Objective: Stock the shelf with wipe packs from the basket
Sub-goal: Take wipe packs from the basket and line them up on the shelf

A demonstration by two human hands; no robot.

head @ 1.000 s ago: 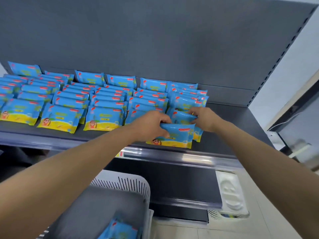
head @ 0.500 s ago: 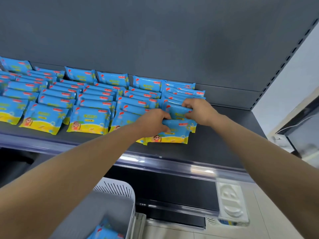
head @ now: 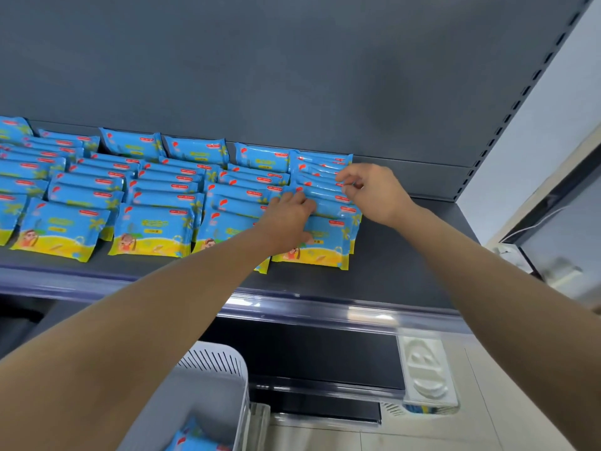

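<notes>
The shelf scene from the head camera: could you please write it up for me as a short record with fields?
shelf: dark, wipe packs in overlapping columns, bare at right end
rightmost column: both hands on it
left hand: flat on the packs
right hand: fingers pinching a pack edge
basket: white, below shelf, packs left inside

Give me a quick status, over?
Left hand flat on rightmost row of wipe packs; right hand pinching a pack edge. More packs in basket. Nothing blocking.
</notes>
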